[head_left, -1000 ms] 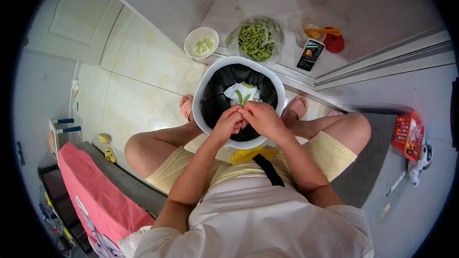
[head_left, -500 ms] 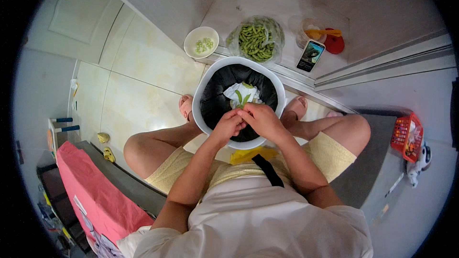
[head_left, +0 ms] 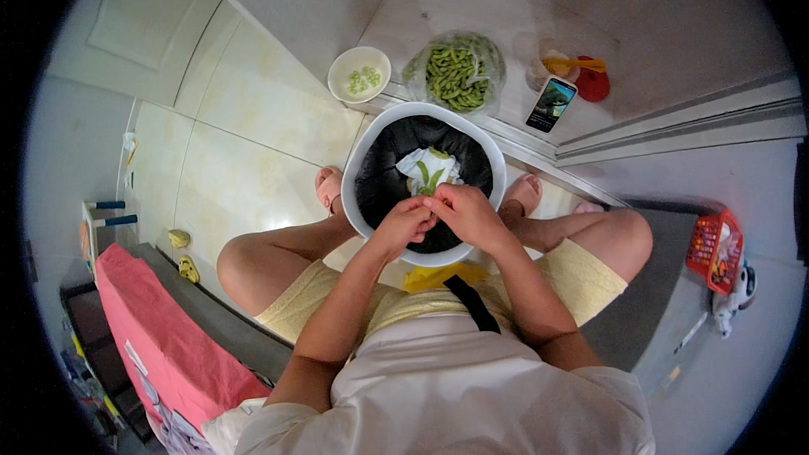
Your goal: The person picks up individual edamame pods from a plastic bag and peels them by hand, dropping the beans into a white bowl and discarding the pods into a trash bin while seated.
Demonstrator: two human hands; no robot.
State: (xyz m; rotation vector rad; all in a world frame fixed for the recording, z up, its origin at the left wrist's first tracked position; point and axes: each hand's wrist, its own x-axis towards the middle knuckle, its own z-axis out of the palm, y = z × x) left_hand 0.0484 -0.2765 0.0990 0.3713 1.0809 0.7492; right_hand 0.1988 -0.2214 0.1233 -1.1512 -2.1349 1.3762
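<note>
Over a white bin [head_left: 361, 215] lined with a black bag [head_left: 383, 160], my left hand [head_left: 406, 223] and my right hand [head_left: 462, 211] meet at the fingertips. Both are closed, thumbs and fingers pinched together. Whatever is between them is hidden by the fingers. Just beyond my fingertips, green bean pods [head_left: 428, 175] lie on crumpled white tissue [head_left: 413, 165] inside the bin. Past the bin's far rim sits a clear plastic bag [head_left: 499, 76] full of green pods [head_left: 457, 76]. To its left stands a white bowl [head_left: 339, 84] with several shelled green beans [head_left: 362, 80].
A phone [head_left: 552, 104] with a lit screen leans at the far right, by a clear tub [head_left: 539, 76], an orange-handled tool [head_left: 581, 63] and a red round thing [head_left: 593, 84]. A red basket [head_left: 715, 248] is at the right. Pink cloth [head_left: 160, 329] hangs at the left.
My hands stay pinched together over the bin with only a slight shift of the fingers. The whole view has moved a little, and the phone's picture differs.
</note>
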